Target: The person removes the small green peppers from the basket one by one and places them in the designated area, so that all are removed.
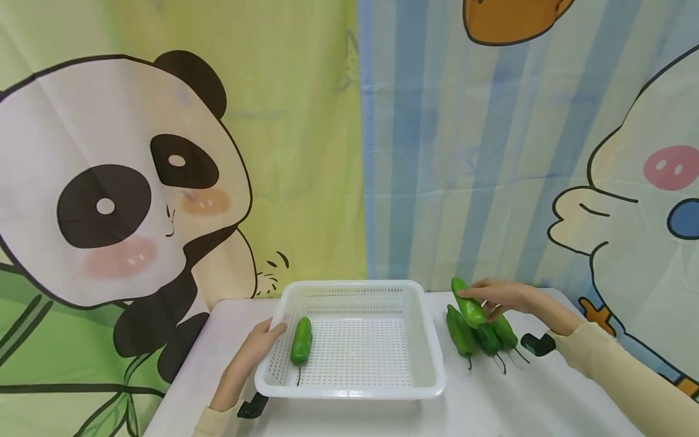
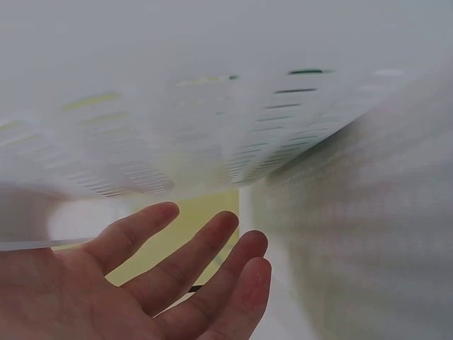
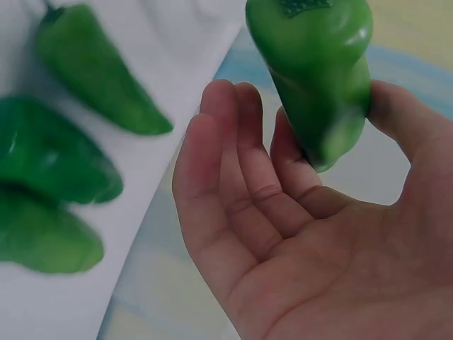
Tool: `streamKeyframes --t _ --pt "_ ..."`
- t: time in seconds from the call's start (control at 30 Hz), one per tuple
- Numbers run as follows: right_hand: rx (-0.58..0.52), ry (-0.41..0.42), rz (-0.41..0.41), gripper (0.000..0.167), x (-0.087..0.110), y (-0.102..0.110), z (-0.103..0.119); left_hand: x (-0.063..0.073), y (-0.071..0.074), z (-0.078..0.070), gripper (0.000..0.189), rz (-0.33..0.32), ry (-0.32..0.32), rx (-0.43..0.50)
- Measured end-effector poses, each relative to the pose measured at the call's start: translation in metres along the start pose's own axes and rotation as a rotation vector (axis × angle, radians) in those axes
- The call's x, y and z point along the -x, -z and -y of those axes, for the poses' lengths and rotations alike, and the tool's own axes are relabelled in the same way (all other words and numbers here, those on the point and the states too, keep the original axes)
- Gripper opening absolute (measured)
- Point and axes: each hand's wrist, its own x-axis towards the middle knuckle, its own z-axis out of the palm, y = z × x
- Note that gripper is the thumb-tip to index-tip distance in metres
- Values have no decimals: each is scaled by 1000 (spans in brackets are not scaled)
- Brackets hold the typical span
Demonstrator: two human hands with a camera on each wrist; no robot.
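In the head view my right hand [image 1: 505, 296] holds a green pepper [image 1: 471, 306] in the air at the right. The right wrist view shows this held pepper [image 3: 315, 67] pinched between thumb and index finger, the other fingers bent and free of it. Below it on the table lie three more peppers [image 1: 461, 334], stems toward me. My left hand [image 1: 259, 340] grips the left rim of a white plastic basket [image 1: 349, 393], thumb over the rim. In the left wrist view its fingers [image 2: 191, 273] spread outside the slotted wall. Inside the basket, at the left, rests one pepper [image 1: 301, 343].
The white table [image 1: 491, 406] carries the basket in the middle and the loose peppers to its right. Behind it hangs a curtain [image 1: 306, 152] with cartoon animals. A dark wrist device [image 1: 537, 345] sits on my right wrist.
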Motion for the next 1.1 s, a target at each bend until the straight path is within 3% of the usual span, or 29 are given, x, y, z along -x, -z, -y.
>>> streamKeyframes --t 0.37,0.7,1.1 --pt "117 -76 -116 83 7 31 -48 0 1 0 53 -3 2 -7" --pt "205 -140 -158 92 10 42 -75 1 0 1 53 1 12 2" --pt "330 -220 -224 60 1 45 -111 -1 -1 1 52 14 -21 20"
